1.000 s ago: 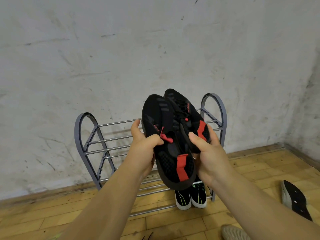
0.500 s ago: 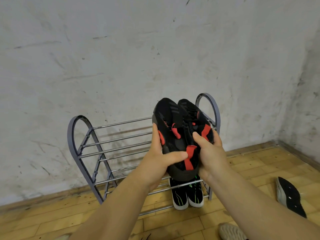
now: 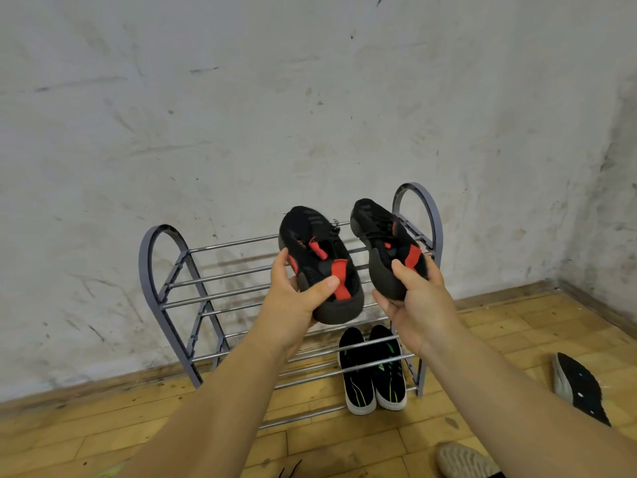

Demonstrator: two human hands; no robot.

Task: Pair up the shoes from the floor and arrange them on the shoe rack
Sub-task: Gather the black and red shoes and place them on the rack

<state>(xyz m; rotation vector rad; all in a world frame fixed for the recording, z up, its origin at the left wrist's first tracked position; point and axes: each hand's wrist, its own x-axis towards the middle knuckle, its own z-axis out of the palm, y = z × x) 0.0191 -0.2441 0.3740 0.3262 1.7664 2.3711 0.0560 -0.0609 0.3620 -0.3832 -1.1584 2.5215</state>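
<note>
I hold a pair of black shoes with red straps above the top tier of the grey metal shoe rack point(image 3: 155, 263). My left hand point(image 3: 293, 301) grips the heel of the left black-and-red shoe point(image 3: 310, 243). My right hand point(image 3: 413, 305) grips the heel of the right black-and-red shoe point(image 3: 379, 229). The two shoes are apart, toes pointing at the wall. A pair of black shoes with green stripes point(image 3: 372, 374) stands on the rack's bottom tier at the right.
A black shoe with a grey sole point(image 3: 579, 388) lies on its side on the wooden floor at the right. A beige shoe point(image 3: 462, 460) shows at the bottom edge. The white wall point(image 3: 275, 115) is behind the rack, a corner at far right.
The two black-and-red shoes were pressed together in both hands; now they are separated, one in each hand, and sit lower and closer to the rack's top tier.
</note>
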